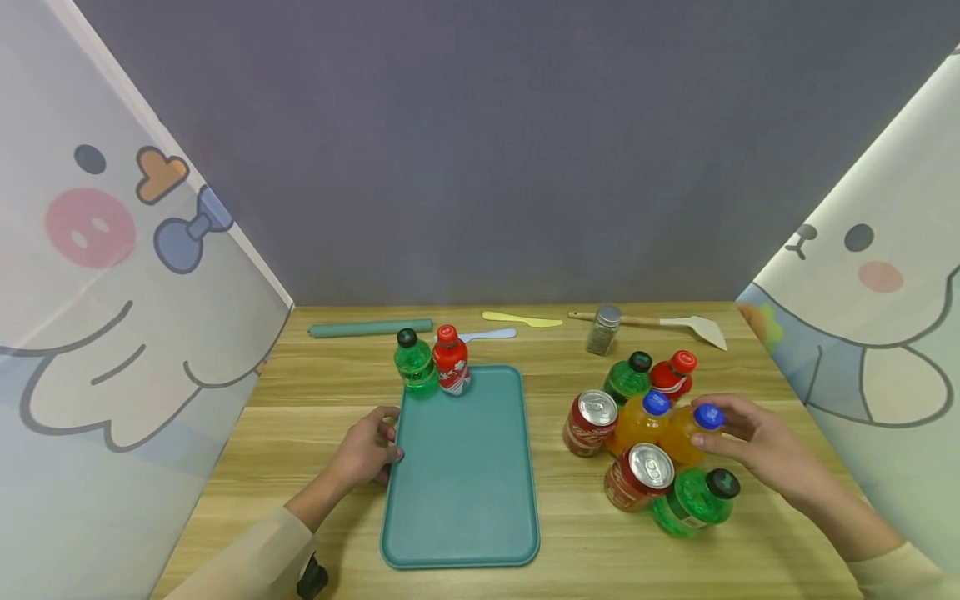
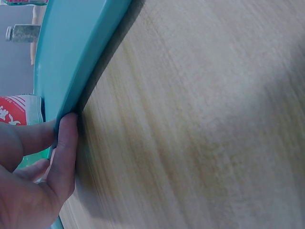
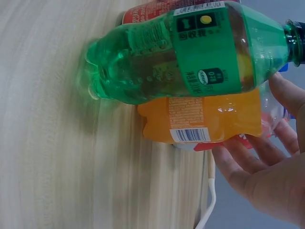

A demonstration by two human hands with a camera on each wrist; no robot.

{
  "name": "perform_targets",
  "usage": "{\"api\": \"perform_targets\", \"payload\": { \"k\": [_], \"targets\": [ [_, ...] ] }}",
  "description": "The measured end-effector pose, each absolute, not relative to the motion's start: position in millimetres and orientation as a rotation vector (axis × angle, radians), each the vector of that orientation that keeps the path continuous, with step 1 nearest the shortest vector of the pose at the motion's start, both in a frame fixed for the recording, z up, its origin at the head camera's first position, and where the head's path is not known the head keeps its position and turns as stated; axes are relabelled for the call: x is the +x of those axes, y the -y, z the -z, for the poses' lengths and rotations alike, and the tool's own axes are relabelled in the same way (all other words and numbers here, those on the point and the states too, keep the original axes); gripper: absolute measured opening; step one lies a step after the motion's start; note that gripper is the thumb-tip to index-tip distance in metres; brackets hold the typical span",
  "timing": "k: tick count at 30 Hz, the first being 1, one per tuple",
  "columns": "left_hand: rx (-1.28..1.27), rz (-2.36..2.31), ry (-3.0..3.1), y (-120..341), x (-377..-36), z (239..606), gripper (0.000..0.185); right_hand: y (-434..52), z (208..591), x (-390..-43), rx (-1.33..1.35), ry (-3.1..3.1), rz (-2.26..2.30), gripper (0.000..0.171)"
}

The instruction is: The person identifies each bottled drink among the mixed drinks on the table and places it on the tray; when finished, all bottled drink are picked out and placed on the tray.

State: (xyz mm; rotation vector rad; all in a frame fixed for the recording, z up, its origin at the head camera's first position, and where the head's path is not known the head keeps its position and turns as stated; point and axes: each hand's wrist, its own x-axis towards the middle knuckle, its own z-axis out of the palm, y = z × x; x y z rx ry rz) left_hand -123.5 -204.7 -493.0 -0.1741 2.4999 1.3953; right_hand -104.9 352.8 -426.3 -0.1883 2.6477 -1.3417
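My left hand (image 1: 369, 446) pinches the left rim of a teal tray (image 1: 461, 483) between thumb and fingers; the left wrist view shows that rim tilted, with the hand (image 2: 35, 181) at it. On the tray's far end stand a green soda bottle (image 1: 417, 367) and a red-labelled bottle (image 1: 452, 367). Over at the right, my right hand (image 1: 757, 437) holds an orange soda bottle (image 1: 681, 435) with a blue cap, thumb on the near side and fingers on the far side. A green bottle (image 3: 209, 57) partly covers it in the right wrist view.
Around the held bottle crowd another orange bottle (image 1: 637, 423), two red cans (image 1: 588, 432), a red-capped bottle (image 1: 670, 382) and green bottles (image 1: 628, 379). Along the back lie a teal roll (image 1: 371, 328), plastic knives (image 1: 521, 320), a spice jar (image 1: 602, 332) and a spatula (image 1: 703, 329).
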Motion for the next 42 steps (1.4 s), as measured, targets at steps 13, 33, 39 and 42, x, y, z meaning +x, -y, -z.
{"api": "perform_targets", "payload": {
  "k": [13, 33, 39, 42],
  "targets": [
    [-0.170, -1.395, -2.501, 203.1, -127.7, 490.8, 0.067, -351.8, 426.9, -103.7, -0.190, -2.676, 1.451, 0.036],
    [-0.174, -1.370, -2.515, 203.4, -126.6, 491.8, 0.068, -357.2, 403.4, -102.5, -0.194, -2.796, 1.472, 0.033],
    [-0.176, -1.383, -2.512, 204.2, -125.5, 493.5, 0.068, -359.0, 385.2, -101.6, -0.186, -2.842, 1.481, 0.031],
    [-0.177, -1.394, -2.504, 204.5, -125.2, 494.2, 0.068, -360.4, 373.7, -102.1, -0.182, -2.843, 1.481, 0.032]
  ]
}}
